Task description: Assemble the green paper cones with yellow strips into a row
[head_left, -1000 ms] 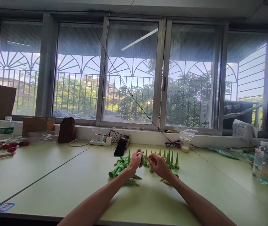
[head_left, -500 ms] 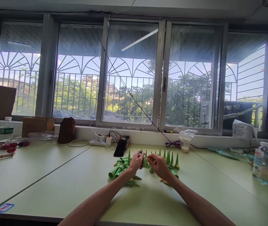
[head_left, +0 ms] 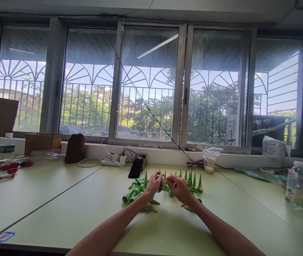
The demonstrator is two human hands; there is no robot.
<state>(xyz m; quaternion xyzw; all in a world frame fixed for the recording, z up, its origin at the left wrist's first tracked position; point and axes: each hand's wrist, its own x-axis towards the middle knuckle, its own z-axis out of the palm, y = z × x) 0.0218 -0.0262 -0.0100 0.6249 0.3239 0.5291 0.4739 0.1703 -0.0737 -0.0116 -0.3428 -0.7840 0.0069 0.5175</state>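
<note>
My left hand (head_left: 154,182) is closed around a green cone (head_left: 163,184), which stands out between its fingers. Close beside it, my right hand (head_left: 177,185) has its thumb and finger pinched at the cone's side; whatever they pinch is too small to make out. Left of my hands lies a heap of green cones (head_left: 133,194), with open round ends facing me. Several upright green cones (head_left: 191,179) with yellow bits at their bases stand behind and to the right. Small yellowish pieces (head_left: 185,206) lie under my right wrist.
A dark phone (head_left: 135,168) and a white power strip (head_left: 113,162) are at the back. A bagged cup (head_left: 210,160) stands by the sill. Plastic bottles (head_left: 297,185) are at right, and a brown pouch (head_left: 75,148) and cardboard box (head_left: 42,143) at left.
Both hands stay in nearly the same place around the cone, with at most a slight shift of the fingers. The view has tilted very slightly.
</note>
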